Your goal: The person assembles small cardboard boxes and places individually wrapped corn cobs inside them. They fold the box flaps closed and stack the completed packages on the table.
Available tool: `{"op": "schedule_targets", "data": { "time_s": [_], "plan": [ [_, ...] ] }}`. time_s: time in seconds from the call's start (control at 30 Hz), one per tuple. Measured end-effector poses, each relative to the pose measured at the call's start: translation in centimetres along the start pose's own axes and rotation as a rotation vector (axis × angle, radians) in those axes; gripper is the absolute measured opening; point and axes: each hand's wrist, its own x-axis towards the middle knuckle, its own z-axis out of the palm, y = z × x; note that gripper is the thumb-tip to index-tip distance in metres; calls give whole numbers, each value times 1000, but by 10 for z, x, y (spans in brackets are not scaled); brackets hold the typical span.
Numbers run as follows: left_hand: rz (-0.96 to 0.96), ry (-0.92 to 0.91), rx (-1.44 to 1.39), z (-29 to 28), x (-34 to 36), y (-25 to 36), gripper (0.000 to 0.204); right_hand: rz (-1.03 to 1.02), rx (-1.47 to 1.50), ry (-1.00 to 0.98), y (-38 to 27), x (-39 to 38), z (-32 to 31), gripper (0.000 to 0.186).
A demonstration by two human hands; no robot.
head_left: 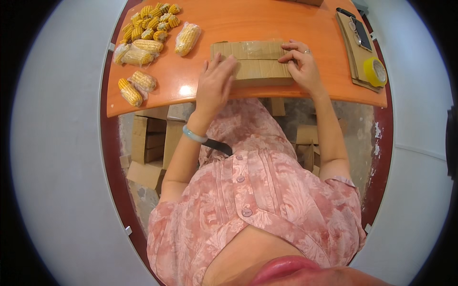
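one cardboard box (260,67) between our left hand (215,78), kinda blurry, fingers loosely bent, and our right hand (306,70), fingers curled at the box's right end, can't tell if pinching, one tape roll (374,72) past our right, one lone bagged corncob (187,39) past our left

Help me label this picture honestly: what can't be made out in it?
Cardboard box: head view; top flaps hide its inside.
Left hand: head view; fingers blurred, so their exact contact with the box is unclear.
Corn pile: head view; upper pieces hide any beneath.
Floor boxes: head view; table partly covers them.
Black object: head view; dark right rim cuts it off.
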Motion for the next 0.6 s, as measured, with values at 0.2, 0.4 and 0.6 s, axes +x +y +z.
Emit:
{"op": "schedule_targets", "data": {
  "time_s": [0.2, 0.4, 0.6],
  "plan": [
    [46, -69, 228, -8, 2, 11, 50, -85, -187, 24, -33, 31, -11, 15],
    [45, -60, 181, -4, 12, 20, 45, 221, -263, 18, -72, 14, 8, 19],
    [137, -62, 141, -7, 25, 19, 41, 508, 56, 59, -91, -10, 30, 24]
  ]
}}
